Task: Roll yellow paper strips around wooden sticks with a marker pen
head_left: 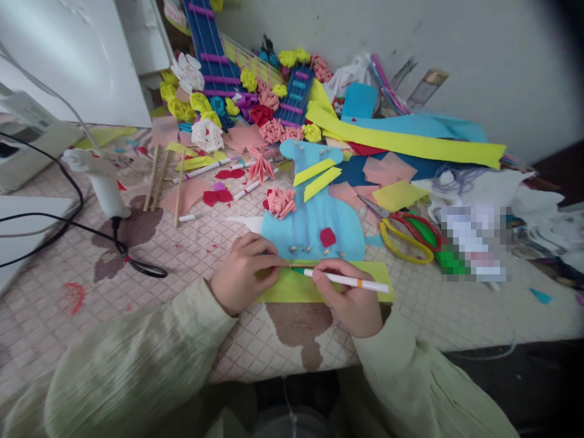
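My right hand (351, 298) is closed around a white pen (347, 280) with an orange band, its green tip pointing left onto a yellow-green paper strip (292, 289). My left hand (244, 271) is closed on a thin wooden stick (298, 265) laid along the top edge of that strip, and it presses the paper down. Just beyond lies a light blue guitar-shaped paper cutout (314, 225) with yellow strips, a pink paper flower (280, 202) and a red patch.
Scissors (404, 234) with yellow and red handles lie to the right. A white glue gun (103, 182) with a black cable stands at left. Paper flowers, wooden sticks and coloured paper scraps crowd the back of the quilted tabletop (191, 243). A long yellow strip (410, 143) stretches right.
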`<state>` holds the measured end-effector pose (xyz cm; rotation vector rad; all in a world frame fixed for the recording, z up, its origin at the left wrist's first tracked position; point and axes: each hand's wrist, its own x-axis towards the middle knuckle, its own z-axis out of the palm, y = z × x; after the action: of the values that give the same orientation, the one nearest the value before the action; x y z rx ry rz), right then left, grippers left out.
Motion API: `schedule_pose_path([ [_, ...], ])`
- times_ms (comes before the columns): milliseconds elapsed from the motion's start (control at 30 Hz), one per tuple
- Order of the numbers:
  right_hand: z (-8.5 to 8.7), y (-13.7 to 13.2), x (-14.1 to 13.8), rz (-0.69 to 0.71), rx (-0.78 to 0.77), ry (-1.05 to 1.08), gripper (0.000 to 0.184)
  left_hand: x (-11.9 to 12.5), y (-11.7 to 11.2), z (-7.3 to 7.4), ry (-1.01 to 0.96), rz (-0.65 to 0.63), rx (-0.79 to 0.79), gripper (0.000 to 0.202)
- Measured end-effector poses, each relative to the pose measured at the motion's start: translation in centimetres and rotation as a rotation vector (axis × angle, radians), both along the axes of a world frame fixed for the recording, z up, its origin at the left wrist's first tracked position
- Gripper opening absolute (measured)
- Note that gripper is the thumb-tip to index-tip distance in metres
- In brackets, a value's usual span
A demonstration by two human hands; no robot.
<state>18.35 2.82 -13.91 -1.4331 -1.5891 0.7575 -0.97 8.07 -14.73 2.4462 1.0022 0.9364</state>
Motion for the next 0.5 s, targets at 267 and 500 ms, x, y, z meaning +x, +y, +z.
schedule_pose_path([
  [267,0.01,0.01,-0.24,0.005,0.020,-0.003,0.005,-0.04,0.01,-0.09,-0.006,0.002,0.003,0.019],
  [500,0.31,-0.03,-0.19,0.001,-0.005,-0.031,0.007,0.03,-0.01,0.09,-0.001,-0.001,0.005,0.020],
])
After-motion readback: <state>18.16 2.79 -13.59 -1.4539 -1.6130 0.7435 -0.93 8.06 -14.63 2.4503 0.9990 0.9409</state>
